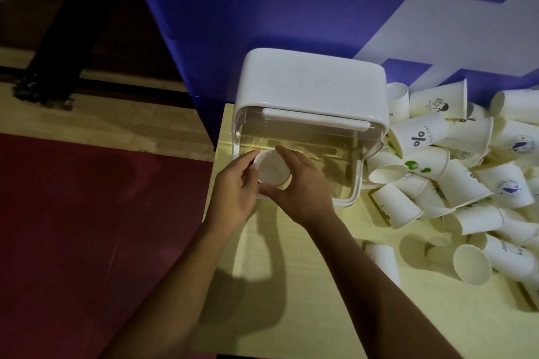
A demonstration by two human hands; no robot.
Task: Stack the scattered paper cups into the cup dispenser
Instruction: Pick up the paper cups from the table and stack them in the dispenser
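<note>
A white cup dispenser (315, 87) with a clear front compartment stands at the back of the pale yellow table (291, 285). A white paper cup (271, 168), mouth up, sits at the dispenser's front left corner. My left hand (233, 189) grips the cup from the left and my right hand (303, 183) grips it from the right, thumb and fingers curled round its rim. A heap of scattered paper cups (455, 172), many lying on their sides, covers the table to the right of the dispenser.
A blue and white wall panel (291, 3) rises right behind the dispenser. The table's left edge runs just left of my left hand, with red mat (102, 213) and wooden floor (116, 119) below. Loose cups (472, 264) lie near my right forearm.
</note>
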